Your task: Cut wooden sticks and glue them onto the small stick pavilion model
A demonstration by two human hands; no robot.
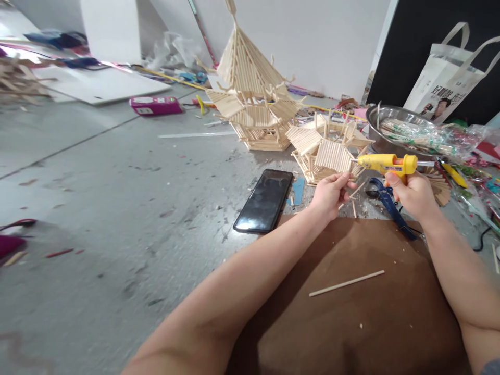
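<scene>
My right hand [414, 192] grips a yellow hot glue gun [385, 162], its nozzle pointing left at the edge of a slatted roof panel. That panel belongs to a small unfinished model [332, 156] built of thin wooden sticks. Just below the panel, my left hand [332, 194] has its fingers pinched together; whatever is between them is too small to make out. A few loose sticks [354, 208] lie beside those fingers. Closer to me, a single wooden stick [347, 284] rests on a brown sheet [312, 333].
Behind stands a taller stick pagoda [258, 104]. A black phone [264, 200] lies left of my left hand. At the right are a metal bowl [375, 138] with wrapped sticks, a white bag [441, 78] and a dark blue strap [394, 211]. A purple box [155, 105] sits farther left.
</scene>
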